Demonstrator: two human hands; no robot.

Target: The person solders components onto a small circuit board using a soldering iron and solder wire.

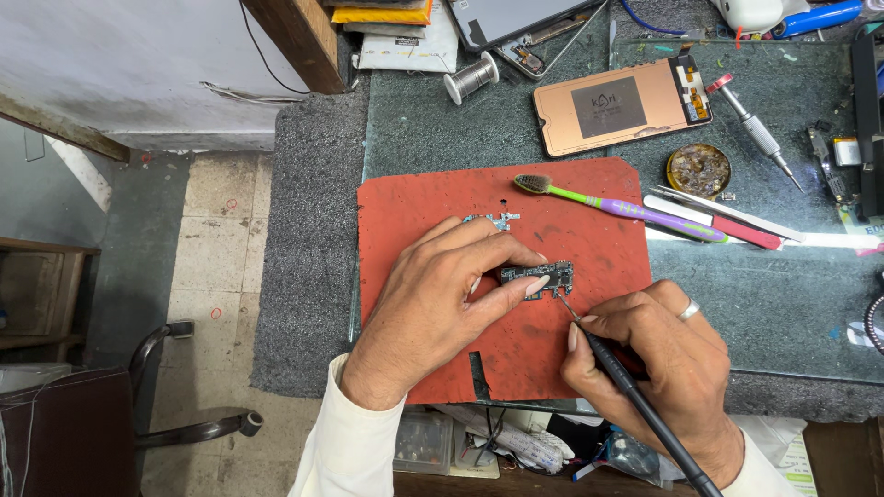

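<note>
mat (589, 241): red, matt, scuffed rubbery sheet | surface (792, 304): glossy glass over dark speckled top | board (537, 273): dark, metal-flecked | iron (645, 410): matt black plastic, metal tip | toothbrush (626, 208): glossy plastic | carpet (308, 239): rough grey cloth

Hands (442, 294) on circuit board (537, 274), probably soldering

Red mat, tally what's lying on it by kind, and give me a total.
On the red mat:
Circuit board: 1
Small metal bracket: 1
Toothbrush: 1 (its handle runs off the mat)
Total: 3
</note>
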